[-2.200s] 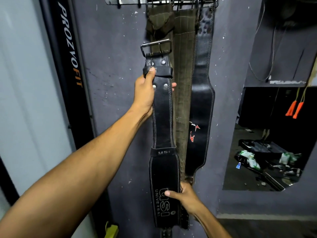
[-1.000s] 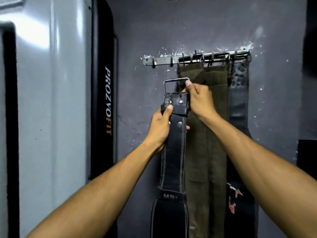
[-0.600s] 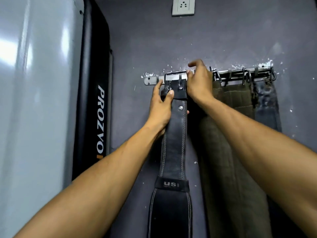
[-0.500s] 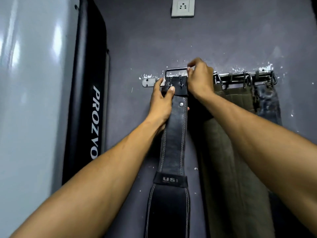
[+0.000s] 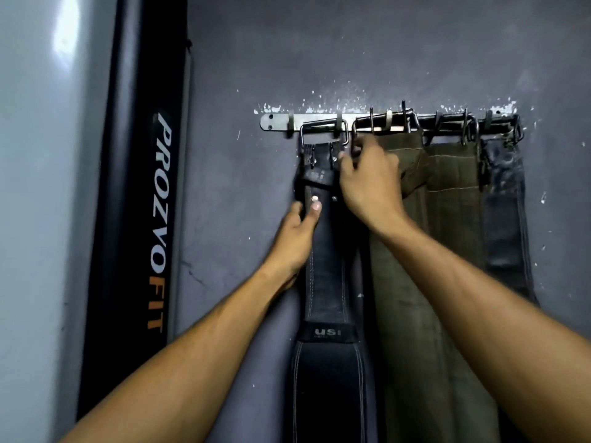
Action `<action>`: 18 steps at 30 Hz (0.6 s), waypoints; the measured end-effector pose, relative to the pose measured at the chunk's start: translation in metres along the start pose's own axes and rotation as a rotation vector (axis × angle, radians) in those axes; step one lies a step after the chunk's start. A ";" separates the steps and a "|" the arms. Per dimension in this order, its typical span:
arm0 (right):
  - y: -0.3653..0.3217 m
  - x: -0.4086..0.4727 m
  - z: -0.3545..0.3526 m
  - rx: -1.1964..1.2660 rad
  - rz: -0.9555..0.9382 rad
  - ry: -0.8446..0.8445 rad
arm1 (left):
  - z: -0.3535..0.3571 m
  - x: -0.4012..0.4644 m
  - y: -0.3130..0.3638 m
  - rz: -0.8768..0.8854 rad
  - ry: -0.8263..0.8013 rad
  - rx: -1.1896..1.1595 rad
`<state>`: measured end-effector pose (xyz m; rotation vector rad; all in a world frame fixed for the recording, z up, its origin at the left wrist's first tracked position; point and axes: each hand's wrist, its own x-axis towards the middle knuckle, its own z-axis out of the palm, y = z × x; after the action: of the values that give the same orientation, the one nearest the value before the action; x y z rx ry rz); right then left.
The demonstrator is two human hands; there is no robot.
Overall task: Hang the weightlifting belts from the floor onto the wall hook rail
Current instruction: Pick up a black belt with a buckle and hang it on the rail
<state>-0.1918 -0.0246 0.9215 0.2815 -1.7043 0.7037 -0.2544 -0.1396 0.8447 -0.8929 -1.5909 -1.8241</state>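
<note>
Black belt (image 5: 326, 282) up on the hook rail (image 5: 319, 118) now, buckle (image 5: 323, 132) over a hook, hanging flat against the wall beside the olive belts (image 5: 441, 219). Long axis vertical, buckle end up. Left hand (image 5: 295, 238) pinching the strap; right hand (image 5: 367, 183) curled at the buckle's edge, exact hold hidden. Could slip off if released before the frame seats fully.
</note>
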 end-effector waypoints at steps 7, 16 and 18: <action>0.016 -0.057 0.010 0.210 0.126 -0.056 | 0.011 -0.035 -0.008 -0.040 0.032 -0.056; 0.039 -0.091 0.020 0.396 0.333 -0.146 | 0.025 -0.049 -0.009 -0.071 0.199 0.243; 0.039 -0.089 0.023 0.446 0.333 -0.142 | 0.022 -0.047 -0.005 -0.081 0.217 0.255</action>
<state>-0.2079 -0.0234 0.8225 0.3665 -1.7331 1.3422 -0.2260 -0.1176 0.8063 -0.5051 -1.6912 -1.6600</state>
